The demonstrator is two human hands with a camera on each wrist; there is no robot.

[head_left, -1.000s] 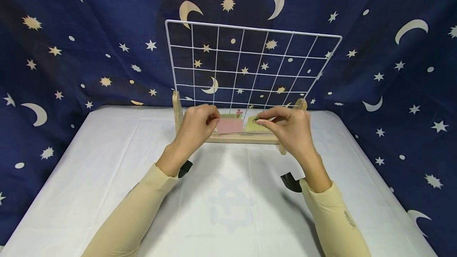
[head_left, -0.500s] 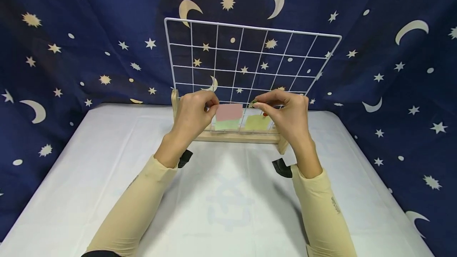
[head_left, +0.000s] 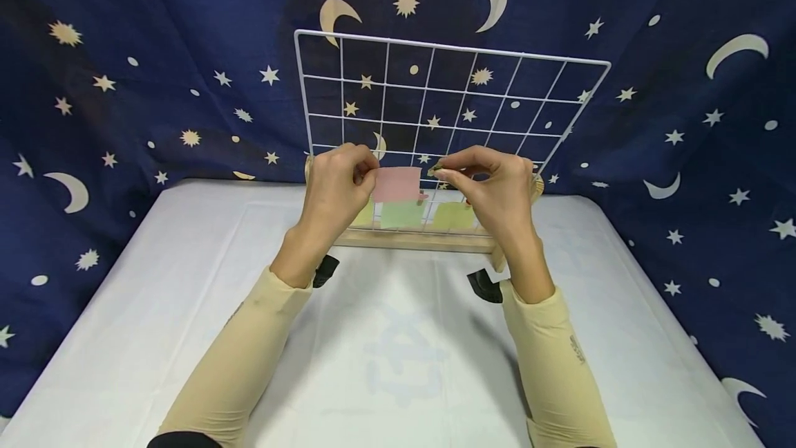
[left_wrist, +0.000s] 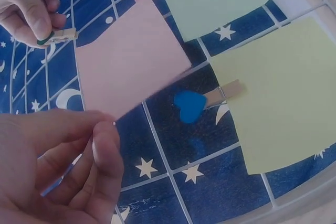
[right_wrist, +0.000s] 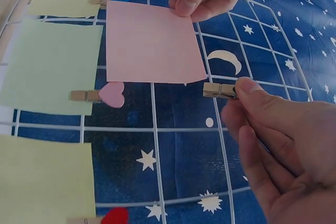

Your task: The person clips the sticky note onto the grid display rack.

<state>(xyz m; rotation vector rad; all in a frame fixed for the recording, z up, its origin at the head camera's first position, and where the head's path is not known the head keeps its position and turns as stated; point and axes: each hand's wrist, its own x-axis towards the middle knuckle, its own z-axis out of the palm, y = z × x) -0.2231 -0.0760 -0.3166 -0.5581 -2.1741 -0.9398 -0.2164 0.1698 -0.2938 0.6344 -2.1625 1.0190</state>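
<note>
My left hand (head_left: 340, 184) pinches a pink paper note (head_left: 396, 184) by its corner, in front of the white wire grid (head_left: 398, 122). In my right hand (head_left: 497, 189) a small wooden clothespin (right_wrist: 214, 90) is pinched between thumb and fingers; a bit of green (left_wrist: 46, 39) shows at its end in the left wrist view. Its jaws point toward the note's edge, a short gap apart. Below the pink note, a green note (right_wrist: 55, 66) hangs on the grid under a clothespin with a pink heart (right_wrist: 112, 95).
Yellow notes hang to either side, one with a blue-heart clothespin (left_wrist: 190, 106), the other with a red-heart clothespin (right_wrist: 114, 216). A wooden base (head_left: 423, 240) holds the grid upright on a white-covered table (head_left: 398, 337). Behind hangs a dark blue star-and-moon cloth (head_left: 186, 54).
Both hands have risen along the grid, the left with the pink note and the right with the clothespin. The green note below has come into view, and the right hand is closer to the pink note.
</note>
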